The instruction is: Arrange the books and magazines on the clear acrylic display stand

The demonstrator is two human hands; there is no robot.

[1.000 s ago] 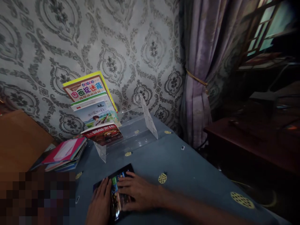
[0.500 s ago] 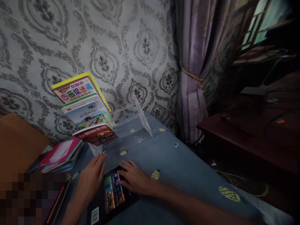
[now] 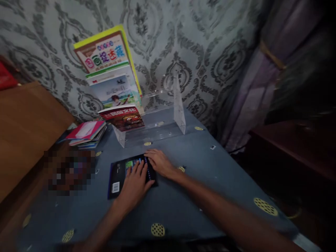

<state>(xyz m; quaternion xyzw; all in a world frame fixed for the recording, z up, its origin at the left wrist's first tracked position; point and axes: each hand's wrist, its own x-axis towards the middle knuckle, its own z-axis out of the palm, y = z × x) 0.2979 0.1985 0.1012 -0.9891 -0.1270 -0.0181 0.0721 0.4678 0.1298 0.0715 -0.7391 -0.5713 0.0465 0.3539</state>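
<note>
A dark book (image 3: 116, 175) with a barcode and small colour pictures lies flat on the cloth-covered table. My left hand (image 3: 137, 176) rests flat across it, fingers spread. At the book's far right corner is my right hand (image 3: 160, 162), its fingers stretched out along the edge and touching it. Just beyond stands a clear stepped rack (image 3: 180, 105). On its left side lean a red-and-brown book (image 3: 126, 119), a book with a landscape cover (image 3: 111, 92) and a yellow-edged book (image 3: 105, 49) with colourful lettering.
Left of the rack sits a stack of thin books (image 3: 88, 133), a pink one on top. A brown board-like surface (image 3: 31, 122) rises at the left, near a blurred-out patch. Behind are a patterned wall (image 3: 162, 42) and a tied curtain (image 3: 252, 94). Dark red furniture (image 3: 296, 150) stands right.
My left hand has moved from beside the book onto its cover. My right hand has shifted to the far right corner. The view has turned, and more of the table's front shows.
</note>
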